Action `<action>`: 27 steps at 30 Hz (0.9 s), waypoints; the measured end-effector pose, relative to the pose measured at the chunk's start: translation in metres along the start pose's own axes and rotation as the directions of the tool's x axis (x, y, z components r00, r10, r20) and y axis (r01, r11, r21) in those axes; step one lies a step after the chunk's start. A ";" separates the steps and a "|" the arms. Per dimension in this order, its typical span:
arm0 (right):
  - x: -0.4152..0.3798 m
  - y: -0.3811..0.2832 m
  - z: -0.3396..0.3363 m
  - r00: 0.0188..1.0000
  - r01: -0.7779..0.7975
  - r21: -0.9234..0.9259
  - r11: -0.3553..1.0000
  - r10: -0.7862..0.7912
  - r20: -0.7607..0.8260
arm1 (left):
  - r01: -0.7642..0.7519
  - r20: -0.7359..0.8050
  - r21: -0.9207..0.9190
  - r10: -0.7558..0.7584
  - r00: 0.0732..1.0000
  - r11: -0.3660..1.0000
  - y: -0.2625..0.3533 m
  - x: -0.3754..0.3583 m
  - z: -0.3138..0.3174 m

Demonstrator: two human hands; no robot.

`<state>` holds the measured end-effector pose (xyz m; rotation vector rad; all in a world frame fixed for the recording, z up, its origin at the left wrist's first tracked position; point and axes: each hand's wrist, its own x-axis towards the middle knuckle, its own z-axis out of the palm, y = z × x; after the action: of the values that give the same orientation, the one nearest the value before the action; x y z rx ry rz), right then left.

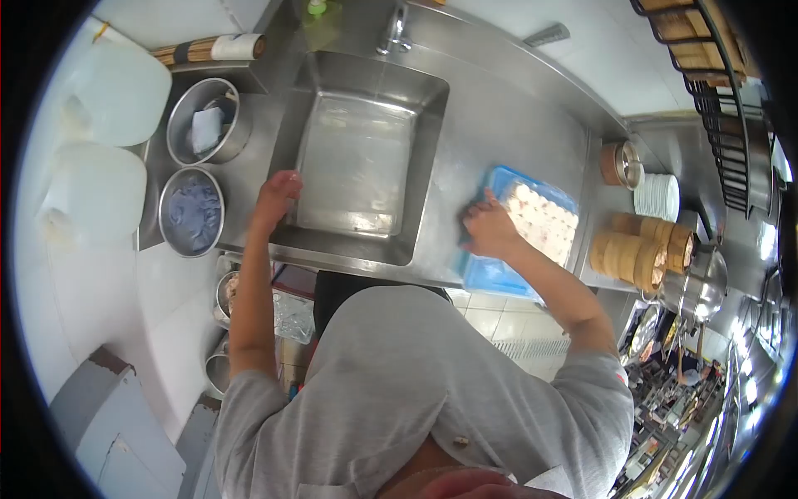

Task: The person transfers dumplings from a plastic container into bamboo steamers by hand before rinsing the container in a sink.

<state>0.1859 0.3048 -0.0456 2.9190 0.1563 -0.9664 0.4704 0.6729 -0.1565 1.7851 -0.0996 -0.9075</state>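
My left hand (281, 200) hovers over the left rim of the steel sink (287, 141). Its fingers are curled together and nothing shows in them. The sink holds shallow clear water or a wet shine on its floor. To the right, my right hand (489, 226) grips the left side of a blue plastic tray (501, 276), its thumb side toward me. Rows of pale, whitish pieces of food with pinkish specks (539, 218) fill the upper right part of this tray. The tray rests on the steel counter (474, 125), its near end at the front edge.
Left of the sink stand a steel pot with a cloth (206, 129) and a steel bowl with bluish cloth or gloves (194, 212). A faucet (394, 33) rises behind. On the right are bamboo steamers (625, 256), stacked white plates (657, 197) and a wire rack (721, 116).
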 end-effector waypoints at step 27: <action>0.329 0.098 -0.116 0.298 0.331 0.595 0.732 0.517 -0.802 | 0.274 0.323 -0.630 -0.076 0.943 0.726 0.053 0.151 0.153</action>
<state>0.5284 0.2437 -0.1470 3.5590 -0.4803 1.2733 0.5006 0.4604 -0.2118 0.9904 0.2099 -1.1509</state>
